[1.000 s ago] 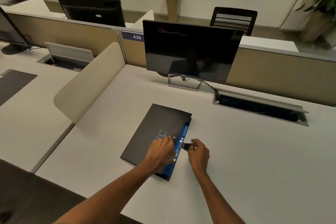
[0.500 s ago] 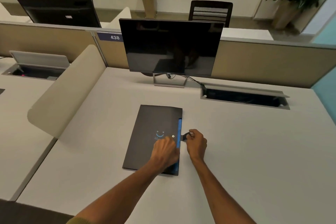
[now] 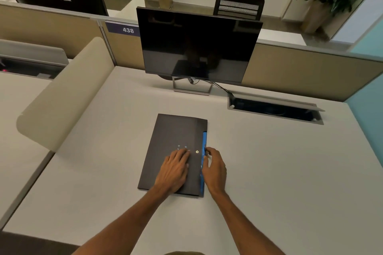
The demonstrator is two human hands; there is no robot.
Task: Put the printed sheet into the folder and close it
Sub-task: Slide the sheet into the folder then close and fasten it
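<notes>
folder (image 3: 172,136) | desk (image 3: 269,161) centre, shut, thin, light, slippery | left hand (image 3: 176,168) flat, splayed on cover | right hand (image 3: 214,168) at 3 o'clock edge, pinching strap, likely | hold by edge

Printed sheet hidden inside the closed folder (image 3: 172,141); small marks on its cover partly covered by the left hand (image 3: 175,168); forearms cropped below.

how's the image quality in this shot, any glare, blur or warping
Head view: dim, warm light; strong wide-angle warping bends the partition and desk edges. The dark monitor shows faint reflections, no harsh glare. The folder is sharp enough to show its snap and small print, though the print is too small to read. Both hands are crisp, casting soft shadows.
</notes>
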